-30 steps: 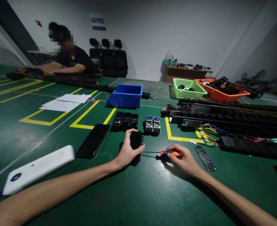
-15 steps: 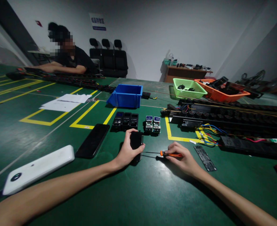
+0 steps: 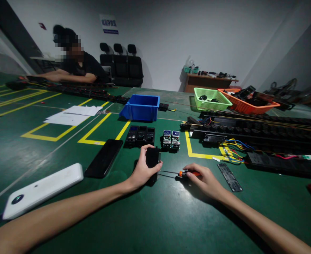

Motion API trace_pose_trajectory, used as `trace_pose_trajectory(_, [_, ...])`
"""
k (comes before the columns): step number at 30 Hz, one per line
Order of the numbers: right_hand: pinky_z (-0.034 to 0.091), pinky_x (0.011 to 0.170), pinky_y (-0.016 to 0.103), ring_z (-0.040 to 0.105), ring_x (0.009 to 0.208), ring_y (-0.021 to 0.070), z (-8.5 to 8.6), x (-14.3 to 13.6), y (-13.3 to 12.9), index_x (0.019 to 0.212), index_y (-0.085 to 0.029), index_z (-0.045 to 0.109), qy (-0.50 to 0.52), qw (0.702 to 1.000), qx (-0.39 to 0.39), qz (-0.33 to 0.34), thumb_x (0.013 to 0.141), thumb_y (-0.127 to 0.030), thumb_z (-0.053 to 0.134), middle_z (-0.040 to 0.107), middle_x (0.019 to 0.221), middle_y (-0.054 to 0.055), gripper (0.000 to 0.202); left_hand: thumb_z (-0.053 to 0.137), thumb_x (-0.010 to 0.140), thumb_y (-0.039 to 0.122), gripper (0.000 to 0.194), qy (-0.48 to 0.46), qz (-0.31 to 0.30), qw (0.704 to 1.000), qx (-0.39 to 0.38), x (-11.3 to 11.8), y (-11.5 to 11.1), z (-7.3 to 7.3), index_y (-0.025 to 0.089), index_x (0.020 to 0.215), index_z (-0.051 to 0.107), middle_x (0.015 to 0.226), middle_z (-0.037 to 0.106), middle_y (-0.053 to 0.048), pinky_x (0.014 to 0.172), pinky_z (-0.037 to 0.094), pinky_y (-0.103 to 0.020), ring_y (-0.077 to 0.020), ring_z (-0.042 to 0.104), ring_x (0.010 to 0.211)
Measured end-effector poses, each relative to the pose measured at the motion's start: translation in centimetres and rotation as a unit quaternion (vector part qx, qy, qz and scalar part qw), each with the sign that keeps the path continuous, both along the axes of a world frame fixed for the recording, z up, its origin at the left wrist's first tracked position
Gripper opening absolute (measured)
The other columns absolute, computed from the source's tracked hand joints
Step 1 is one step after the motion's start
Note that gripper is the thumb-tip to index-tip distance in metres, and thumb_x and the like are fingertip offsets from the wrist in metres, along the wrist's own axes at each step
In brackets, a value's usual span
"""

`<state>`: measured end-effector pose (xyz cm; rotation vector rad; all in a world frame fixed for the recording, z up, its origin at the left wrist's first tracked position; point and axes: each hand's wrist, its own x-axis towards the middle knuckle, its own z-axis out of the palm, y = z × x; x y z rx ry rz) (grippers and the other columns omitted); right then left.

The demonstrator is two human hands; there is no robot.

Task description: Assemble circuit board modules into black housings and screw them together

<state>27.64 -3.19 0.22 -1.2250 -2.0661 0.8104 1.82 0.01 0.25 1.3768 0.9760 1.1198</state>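
My left hand point(image 3: 142, 171) is closed around a black device housing point(image 3: 152, 158), keeping it on edge on the green table. In my right hand point(image 3: 204, 178) is a screwdriver with an orange and black handle point(image 3: 182, 173), gripped between thumb and fingers. Its thin shaft point(image 3: 169, 172) points left, and the tip meets the housing's right side; the exact contact point is too small to make out. Beyond the left hand lie several black modules point(image 3: 140, 135) side by side. Two small circuit board assemblies point(image 3: 171, 140) stand to their right. A flat black cover plate point(image 3: 230, 177) rests right of my right hand.
A black phone point(image 3: 104, 158) and a white elongated device point(image 3: 43, 190) lie to the left. Farther back are a blue bin point(image 3: 142, 108), a green basket point(image 3: 212, 98) and an orange basket point(image 3: 248, 104). Black rails with wires point(image 3: 250, 132) occupy the right. A person point(image 3: 78, 67) sits across the table.
My right hand's fingers have shifted and wrapped further over the screwdriver handle. The left hand and the housing stay in place.
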Motion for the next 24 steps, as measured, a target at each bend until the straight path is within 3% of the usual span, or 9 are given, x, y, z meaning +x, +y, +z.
trace_pose_trajectory(8, [0.051, 0.076, 0.032, 0.064, 0.085, 0.0192, -0.35, 0.22, -0.04, 0.096, -0.019, 0.060, 0.068, 0.997, 0.041, -0.017, 0.084, -0.031, 0.064, 0.064, 0.093, 0.007, 0.018, 0.069, 0.077, 0.032, 0.059, 0.000, -0.003, 1.000, -0.002, 0.08, -0.21, 0.29, 0.026, 0.120, 0.029, 0.088, 0.061, 0.000, 0.063, 0.054, -0.031, -0.0161, 0.065, 0.070])
trace_pose_trajectory(14, [0.051, 0.081, 0.036, 0.065, 0.092, 0.0217, -0.32, 0.27, 0.12, 0.103, -0.019, 0.061, 0.050, 0.998, 0.020, -0.015, 0.085, -0.033, 0.063, 0.067, 0.100, 0.009, 0.023, 0.069, 0.076, 0.032, 0.059, 0.002, 0.000, 1.000, 0.003, 0.04, -0.15, 0.25, 0.026, 0.119, 0.029, 0.088, 0.061, -0.001, 0.063, 0.054, -0.031, -0.0164, 0.065, 0.070])
trace_pose_trajectory(17, [0.052, 0.076, 0.032, 0.066, 0.087, 0.0199, -0.26, 0.23, 0.08, 0.108, -0.019, 0.061, 0.031, 0.999, -0.010, -0.012, 0.091, -0.035, 0.055, 0.069, 0.097, 0.008, 0.024, 0.068, 0.076, 0.032, 0.058, 0.006, 0.001, 1.000, 0.008, 0.04, -0.08, 0.18, 0.026, 0.119, 0.029, 0.088, 0.060, -0.001, 0.064, 0.054, -0.031, -0.0159, 0.065, 0.070])
trace_pose_trajectory(24, [0.052, 0.072, 0.030, 0.066, 0.081, 0.0183, -0.03, 0.14, -0.06, 0.098, -0.017, 0.064, 0.042, 0.999, 0.004, -0.012, 0.089, -0.032, 0.057, 0.069, 0.091, 0.007, 0.018, 0.068, 0.076, 0.030, 0.058, 0.004, -0.004, 1.000, 0.010, 0.11, -0.14, 0.27, 0.027, 0.118, 0.028, 0.088, 0.061, 0.000, 0.064, 0.054, -0.030, -0.0153, 0.065, 0.070])
